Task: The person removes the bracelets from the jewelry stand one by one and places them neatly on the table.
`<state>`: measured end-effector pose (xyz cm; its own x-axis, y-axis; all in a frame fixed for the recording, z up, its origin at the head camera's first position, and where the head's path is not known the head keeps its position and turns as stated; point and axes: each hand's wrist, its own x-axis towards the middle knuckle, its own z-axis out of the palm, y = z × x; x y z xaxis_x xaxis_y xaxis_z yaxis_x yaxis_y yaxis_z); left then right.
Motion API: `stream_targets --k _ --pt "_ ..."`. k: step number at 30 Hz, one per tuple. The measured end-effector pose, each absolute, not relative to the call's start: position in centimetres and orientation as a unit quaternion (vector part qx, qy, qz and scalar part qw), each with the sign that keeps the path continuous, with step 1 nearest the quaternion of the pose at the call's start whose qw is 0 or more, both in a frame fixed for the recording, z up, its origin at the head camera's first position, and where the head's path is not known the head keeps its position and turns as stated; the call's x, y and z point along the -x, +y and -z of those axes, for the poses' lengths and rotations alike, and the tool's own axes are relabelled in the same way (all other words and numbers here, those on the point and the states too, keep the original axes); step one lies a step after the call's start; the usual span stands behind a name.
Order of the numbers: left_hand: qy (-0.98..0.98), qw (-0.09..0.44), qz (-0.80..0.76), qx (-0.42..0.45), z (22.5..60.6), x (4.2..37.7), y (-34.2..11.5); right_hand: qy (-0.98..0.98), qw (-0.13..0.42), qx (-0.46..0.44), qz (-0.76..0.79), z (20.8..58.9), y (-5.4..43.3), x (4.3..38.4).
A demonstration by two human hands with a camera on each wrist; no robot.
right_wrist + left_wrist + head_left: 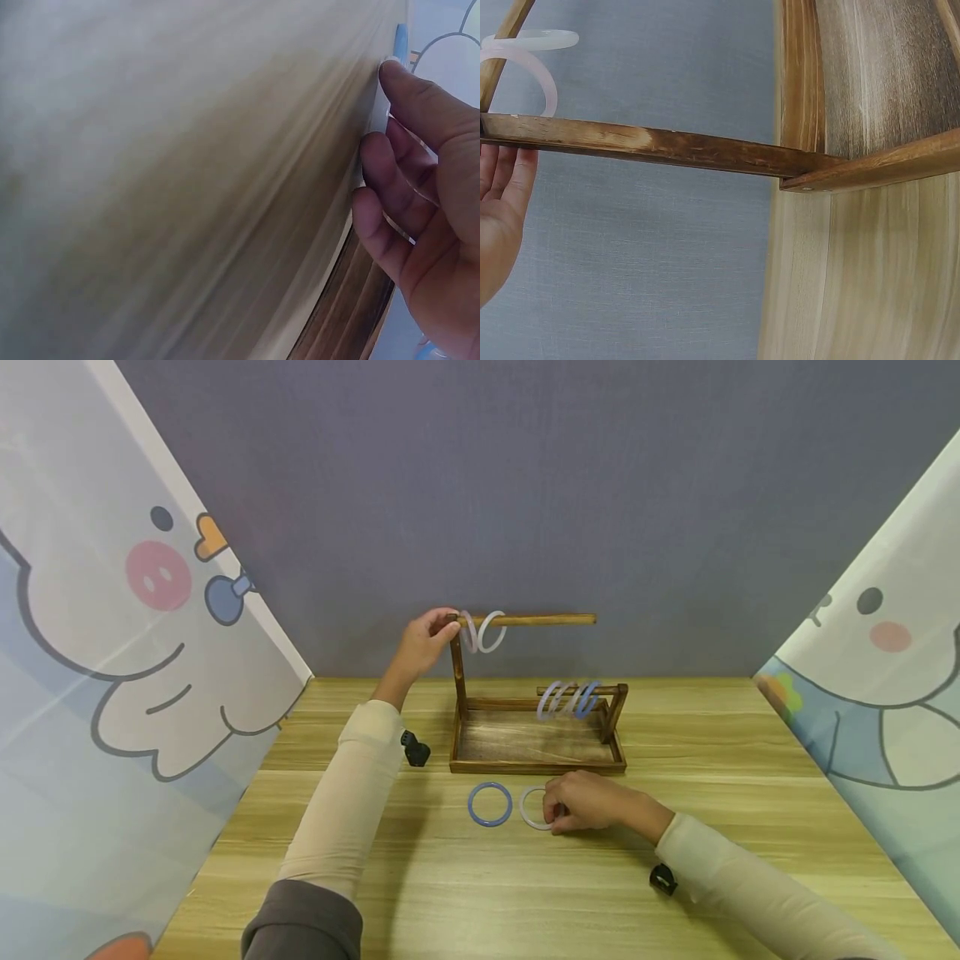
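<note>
A wooden bangle rack (538,767) with a tall bar and a lower bar stands on the table. My left hand (424,645) grips the top corner of its tall post (660,146), fingers behind the wood in the left wrist view. Beside that hand, a pinkish bangle (468,632) and a white bangle (492,632) hang on the upper bar. In front of the rack, my right hand (588,802) pinches the right edge of a pale white bangle (527,808) lying on the table. To its left lies a blue bangle (471,804).
Several pale and blue bangles (587,701) hang on the lower bar at the rack's right. Small black devices sit by each wrist, one (415,749) left of the rack, one (663,879) by the right sleeve. A grey panel (525,510) rises behind the table.
</note>
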<state>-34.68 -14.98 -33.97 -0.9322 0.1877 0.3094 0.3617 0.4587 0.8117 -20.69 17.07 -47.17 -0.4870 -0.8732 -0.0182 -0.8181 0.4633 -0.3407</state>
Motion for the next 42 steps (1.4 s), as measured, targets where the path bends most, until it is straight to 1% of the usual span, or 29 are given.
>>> stream_targets --k 14,22,28,36,42 --pt "-0.850 0.089 0.492 0.163 33.9 34.5 -14.8 0.850 0.044 0.486 0.197 45.0 17.4 21.5" --pt "-0.850 0.090 0.493 0.164 33.8 34.5 -14.8 0.845 -0.025 0.484 0.225 43.1 16.7 22.5" --pt "-0.851 0.088 0.492 0.162 33.8 34.5 -14.8 0.849 -0.056 0.466 0.241 41.2 15.8 23.1" --pt "-0.851 0.099 0.487 0.169 34.0 34.6 -14.8 0.848 -0.107 0.440 0.275 39.5 14.5 23.9" --pt "-0.851 0.100 0.487 0.171 34.1 34.6 -14.8 0.858 -0.114 0.389 0.314 38.5 13.7 24.5"
